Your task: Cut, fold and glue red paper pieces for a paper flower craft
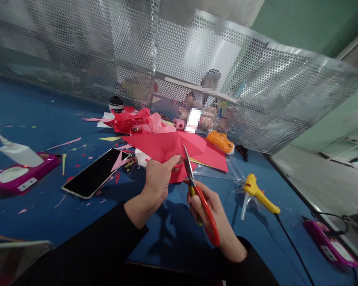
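Note:
My left hand (156,178) pinches a sheet of red paper (155,146) near its lower edge, thumb on top. The sheet is creased and held up above the blue table. In my right hand (211,202) is a pair of scissors (208,216) with red handles, a yellow part showing inside the grip. Their blades (188,165) point up and away, close to the paper's right part. Whether the blades touch the paper I cannot tell. More red paper (217,157) lies behind on the right, beside a yellow strip.
Behind the paper lie a heap of red and pink scraps (134,121) and an orange packet (220,142). A phone (94,174) and a purple power strip (24,172) are left. A yellow glue gun (258,192) and another purple power strip (331,244) are right. A perforated metal screen (131,51) stands behind.

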Motion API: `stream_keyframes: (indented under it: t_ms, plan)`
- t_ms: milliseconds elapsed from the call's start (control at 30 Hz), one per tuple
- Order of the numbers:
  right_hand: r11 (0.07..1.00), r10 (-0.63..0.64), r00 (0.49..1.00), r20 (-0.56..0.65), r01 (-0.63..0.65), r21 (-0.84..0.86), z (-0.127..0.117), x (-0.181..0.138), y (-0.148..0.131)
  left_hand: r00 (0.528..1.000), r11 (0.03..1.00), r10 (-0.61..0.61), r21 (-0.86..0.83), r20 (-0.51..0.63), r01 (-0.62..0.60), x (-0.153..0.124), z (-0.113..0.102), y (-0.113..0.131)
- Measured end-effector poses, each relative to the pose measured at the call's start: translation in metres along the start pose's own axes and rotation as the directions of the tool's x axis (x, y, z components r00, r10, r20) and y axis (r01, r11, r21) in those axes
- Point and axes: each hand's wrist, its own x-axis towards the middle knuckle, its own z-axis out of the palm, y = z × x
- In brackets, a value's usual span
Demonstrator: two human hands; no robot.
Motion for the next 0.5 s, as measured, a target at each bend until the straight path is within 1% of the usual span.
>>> stream_keyframes:
  t_ms: [267,500]
  plan:
    - [0.999,-0.031,0.999,-0.039,0.031,0.006,0.0015,0.0016,0.0094,1.000,0.999,0.004,0.049,0.001,-0.004,0.0015,-0.0026,-0.0058]
    - [1.000,0.008,0.999,-0.052,-0.008,-0.004,0.0033,0.0012,0.0024,1.000,0.998,-0.008,0.058,0.014,0.007,0.0003,-0.0018,-0.0049]
